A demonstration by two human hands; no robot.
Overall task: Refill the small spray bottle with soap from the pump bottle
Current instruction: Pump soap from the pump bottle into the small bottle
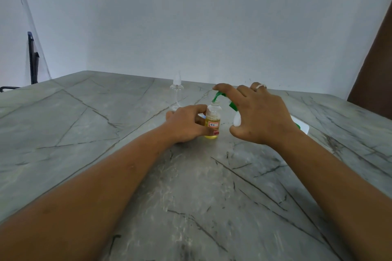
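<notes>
The small spray bottle point(213, 119) stands uncapped on the table point(84, 125), clear, with yellow liquid in its lower half and a label reading "7C". My left hand point(186, 125) grips it from the left, thumb across its front. The white pump bottle point(237, 121) is just to its right, mostly hidden by my right hand point(261, 112). That hand holds it with the thumb under the white body and the index finger on the green pump head point(218, 95). The green nozzle points down at the small bottle's open neck.
The clear spray top point(176, 91) with its dip tube stands apart on the table behind my left hand. A white and green shape point(302, 126) shows past my right wrist. A dark chair point(32, 59) is at the far left, a brown panel point(373, 65) at the right.
</notes>
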